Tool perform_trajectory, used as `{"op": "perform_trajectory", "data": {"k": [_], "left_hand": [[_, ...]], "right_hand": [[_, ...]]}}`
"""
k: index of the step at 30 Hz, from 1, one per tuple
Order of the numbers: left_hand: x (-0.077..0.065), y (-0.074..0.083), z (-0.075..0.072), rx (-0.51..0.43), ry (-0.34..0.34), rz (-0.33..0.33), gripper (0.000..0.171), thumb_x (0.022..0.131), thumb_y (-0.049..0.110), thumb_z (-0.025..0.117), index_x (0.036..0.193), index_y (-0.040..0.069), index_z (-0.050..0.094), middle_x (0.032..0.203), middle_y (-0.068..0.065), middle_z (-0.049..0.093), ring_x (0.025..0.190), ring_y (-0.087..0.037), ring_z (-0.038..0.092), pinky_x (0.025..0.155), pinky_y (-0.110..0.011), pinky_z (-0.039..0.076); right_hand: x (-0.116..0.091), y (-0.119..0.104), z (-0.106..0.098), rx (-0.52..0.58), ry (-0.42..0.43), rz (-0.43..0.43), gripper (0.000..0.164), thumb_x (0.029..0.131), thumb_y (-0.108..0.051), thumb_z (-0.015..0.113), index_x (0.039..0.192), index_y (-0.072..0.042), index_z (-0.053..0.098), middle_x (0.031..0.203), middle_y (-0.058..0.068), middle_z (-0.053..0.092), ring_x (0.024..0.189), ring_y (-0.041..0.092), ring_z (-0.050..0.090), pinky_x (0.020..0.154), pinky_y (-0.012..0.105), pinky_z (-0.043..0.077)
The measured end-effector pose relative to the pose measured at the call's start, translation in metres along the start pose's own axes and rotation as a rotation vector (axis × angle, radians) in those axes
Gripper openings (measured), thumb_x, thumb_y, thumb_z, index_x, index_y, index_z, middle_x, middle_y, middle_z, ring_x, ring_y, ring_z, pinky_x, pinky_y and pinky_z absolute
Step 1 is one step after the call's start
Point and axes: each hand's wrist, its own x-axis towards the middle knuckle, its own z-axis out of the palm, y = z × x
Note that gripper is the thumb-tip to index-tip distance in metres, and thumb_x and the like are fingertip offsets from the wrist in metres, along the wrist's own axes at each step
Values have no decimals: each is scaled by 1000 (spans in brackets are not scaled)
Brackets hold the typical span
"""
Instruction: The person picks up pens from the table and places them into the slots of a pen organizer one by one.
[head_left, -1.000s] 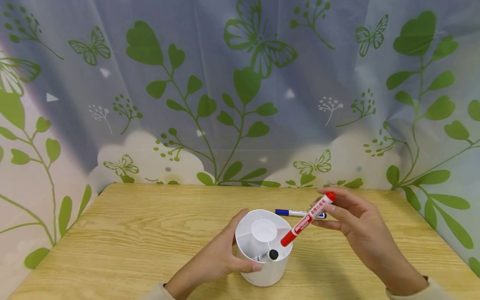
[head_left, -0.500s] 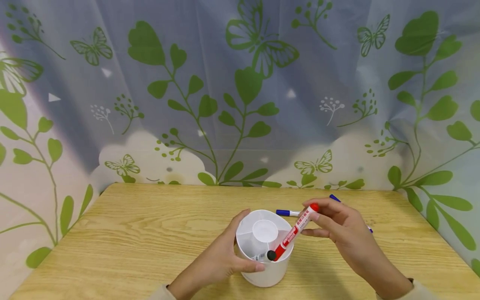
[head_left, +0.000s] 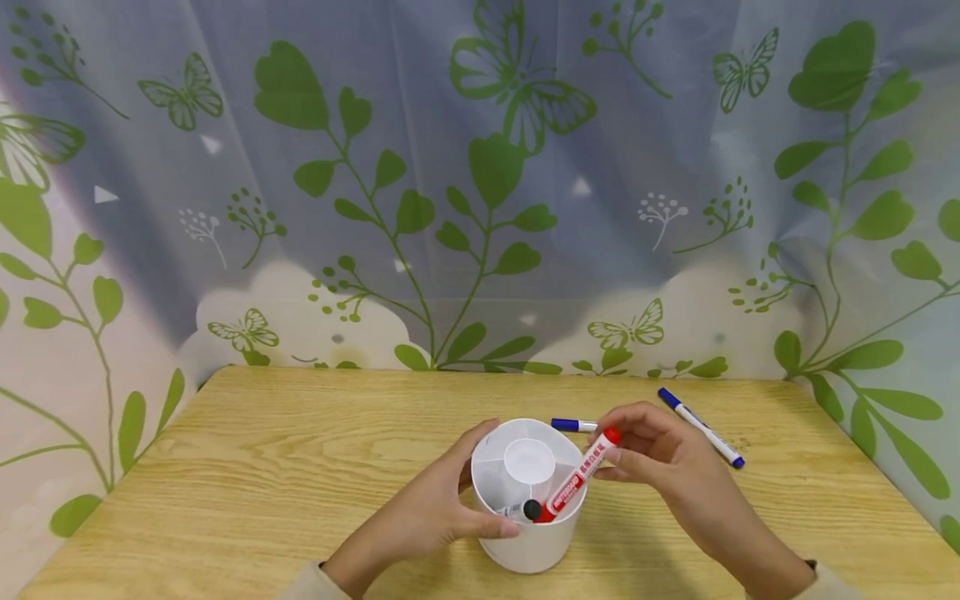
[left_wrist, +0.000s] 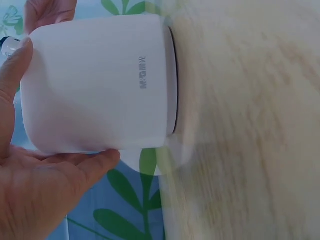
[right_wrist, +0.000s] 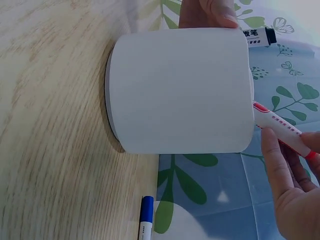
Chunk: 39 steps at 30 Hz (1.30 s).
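Note:
A white round pen holder (head_left: 525, 546) with a raised middle cup stands on the table. My left hand (head_left: 431, 508) grips its left side, thumb across the near wall and fingers behind. Between thumb and fingers of my right hand (head_left: 675, 471) is a red whiteboard marker (head_left: 573, 483), slanted, its lower red end inside the holder's near right part. A black-capped marker (head_left: 525, 510) leans in the near compartment, its cap at the rim beside the red end. In the right wrist view the red marker (right_wrist: 280, 125) juts out of the holder's mouth.
One blue-capped marker (head_left: 573, 425) lies behind the holder, partly hidden by my right hand. Another blue marker (head_left: 701, 427) lies slanted farther right on the wooden table (head_left: 315, 450). A patterned curtain (head_left: 420, 208) hangs behind the table.
My right hand has moved left and down, bringing the red marker's lower end into the holder. The blue marker on the right has come into sight. My left hand keeps its grip.

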Motion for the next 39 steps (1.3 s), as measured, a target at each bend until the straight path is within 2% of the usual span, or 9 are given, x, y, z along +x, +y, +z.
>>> {"op": "perform_trajectory", "data": {"k": [6,11,15,20,25,32,39], "left_hand": [[-1,5,-4,-5,-25,0,111,82,17,91,167,10,20,158,-13,49,148,-32,47,124,-52,37],[-2,6,-5,1,-26,-8,112,82,18,91,167,9,20,160,-15,47,150,-35,45,124,-54,36],[-1,3,-3,2,-21,2,113,81,19,93,167,8,21,159,-13,48,150,-34,45,125,-56,34],[1,0,2,39,23,12,117,77,21,96,167,10,22,157,-10,50,149,-33,45,126,-62,26],[0,1,7,71,82,-14,121,73,22,98,167,14,22,153,-10,54,144,-32,47,125,-66,22],[-1,1,11,93,120,-40,122,72,26,99,167,18,22,149,-10,56,139,-30,50,123,-66,25],[-1,2,13,84,134,-47,124,72,24,99,168,19,21,150,-10,56,138,-29,51,123,-64,27]], "right_hand": [[-1,1,3,-33,2,11,23,100,4,64,123,3,63,117,0,72,104,15,74,89,41,64],[-3,1,6,-78,21,41,24,99,0,68,122,3,65,119,2,73,105,16,74,90,40,64],[-4,2,7,-99,15,23,23,99,0,67,122,5,66,120,0,72,105,15,74,90,39,64],[-4,1,9,-124,3,4,20,100,0,66,120,2,68,117,-2,72,103,15,74,89,36,65],[-4,2,11,-201,13,11,20,99,-3,69,119,1,70,117,0,72,106,13,73,87,33,64],[-4,4,13,-253,7,8,19,98,-6,71,116,0,70,115,-3,72,110,8,68,88,31,63],[-4,4,14,-256,-11,3,17,98,-7,71,115,-4,71,117,2,73,112,7,67,89,29,62]]}}
